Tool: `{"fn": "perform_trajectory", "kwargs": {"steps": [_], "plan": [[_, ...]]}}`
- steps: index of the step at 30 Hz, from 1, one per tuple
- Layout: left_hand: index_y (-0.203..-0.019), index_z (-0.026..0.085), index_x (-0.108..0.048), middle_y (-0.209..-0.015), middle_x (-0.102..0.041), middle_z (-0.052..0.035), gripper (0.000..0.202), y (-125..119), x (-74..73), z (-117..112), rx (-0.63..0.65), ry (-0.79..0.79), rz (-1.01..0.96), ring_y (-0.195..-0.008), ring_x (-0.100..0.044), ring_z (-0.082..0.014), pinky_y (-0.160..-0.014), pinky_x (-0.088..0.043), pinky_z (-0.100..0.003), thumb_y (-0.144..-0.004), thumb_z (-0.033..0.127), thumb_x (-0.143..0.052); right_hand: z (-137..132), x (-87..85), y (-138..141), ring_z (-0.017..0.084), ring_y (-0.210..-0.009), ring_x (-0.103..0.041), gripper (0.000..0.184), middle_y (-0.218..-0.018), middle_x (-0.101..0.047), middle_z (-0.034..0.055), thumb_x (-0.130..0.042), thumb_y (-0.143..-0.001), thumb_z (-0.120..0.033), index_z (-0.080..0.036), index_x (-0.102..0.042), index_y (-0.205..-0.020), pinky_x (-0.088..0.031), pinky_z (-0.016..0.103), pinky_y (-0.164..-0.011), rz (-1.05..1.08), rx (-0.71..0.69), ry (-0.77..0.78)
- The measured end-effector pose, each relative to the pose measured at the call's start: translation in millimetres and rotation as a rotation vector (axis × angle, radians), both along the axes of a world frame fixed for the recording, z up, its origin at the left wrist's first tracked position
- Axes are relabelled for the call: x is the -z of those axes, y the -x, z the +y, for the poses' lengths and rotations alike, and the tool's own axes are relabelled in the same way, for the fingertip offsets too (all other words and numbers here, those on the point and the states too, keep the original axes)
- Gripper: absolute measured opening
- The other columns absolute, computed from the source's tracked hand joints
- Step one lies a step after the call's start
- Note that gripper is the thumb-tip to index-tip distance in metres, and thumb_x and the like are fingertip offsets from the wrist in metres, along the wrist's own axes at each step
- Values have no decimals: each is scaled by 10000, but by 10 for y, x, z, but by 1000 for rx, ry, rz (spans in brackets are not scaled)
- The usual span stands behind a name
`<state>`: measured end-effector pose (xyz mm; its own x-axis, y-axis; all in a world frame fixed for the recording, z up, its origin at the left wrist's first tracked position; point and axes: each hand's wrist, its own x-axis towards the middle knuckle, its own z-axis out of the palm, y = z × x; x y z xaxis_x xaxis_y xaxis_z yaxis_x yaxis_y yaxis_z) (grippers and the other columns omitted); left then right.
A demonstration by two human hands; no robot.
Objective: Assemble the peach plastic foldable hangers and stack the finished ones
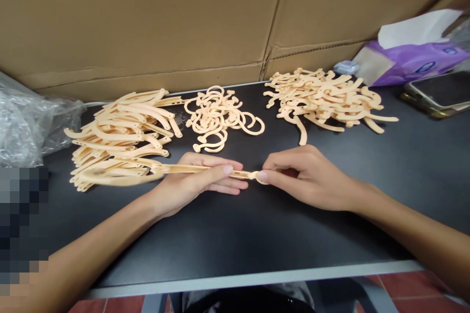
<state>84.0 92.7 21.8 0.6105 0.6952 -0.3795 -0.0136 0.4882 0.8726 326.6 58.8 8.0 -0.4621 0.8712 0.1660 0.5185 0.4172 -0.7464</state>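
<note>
Well beyond the fingers, flattened cardboard (147, 19) stands as a wall along the far edge of the black table (235, 234), whose matte top fills most of the view; its pale front rim runs below the wrists, with red floor tiles (404, 283) under it. Far out to the left of the fingers lies a crumpled clear plastic bag (29, 122). Past the fingertips sit three peach heaps: long curved pieces (121, 127) on the left, open rings (220, 117) straight ahead, and shorter hooked pieces (323, 100) to the right. Further right are a purple tissue pack (414, 58) and a phone (440, 90).

The left hand (194, 181) is closed around a long peach strip (183, 169), thumb along its top, fingers curled beneath. The right hand (304, 176) pinches a small hook piece (261, 176) narrowly between thumb and forefinger, touching the strip's tip, just between the two hands.
</note>
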Motion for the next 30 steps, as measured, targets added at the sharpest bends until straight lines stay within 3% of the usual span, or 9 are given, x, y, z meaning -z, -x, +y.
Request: {"fn": "perform_trajectory", "kwargs": {"steps": [10, 30], "plan": [[-965, 76, -785, -919, -793, -159, 291, -22, -14, -6, -10, 10, -20, -888, -777, -271, -822, -650, -325, -791, 305, -828, 0, -15, 39, 45, -478, -386, 322, -518, -487, -68, -550, -972, -315, -153, -651, -712, -297, 192, -488, -22, -10, -79], [-928, 91, -801, -911, -796, -137, 168, -15, -2, 9, -13, 38, -21, -828, -783, -240, -807, -651, -305, -843, 232, -765, -97, 72, 110, 79, -485, -454, 340, -563, -568, -21, -511, -979, -339, -172, -684, -739, -256, 262, -523, -205, 131, -205]]}}
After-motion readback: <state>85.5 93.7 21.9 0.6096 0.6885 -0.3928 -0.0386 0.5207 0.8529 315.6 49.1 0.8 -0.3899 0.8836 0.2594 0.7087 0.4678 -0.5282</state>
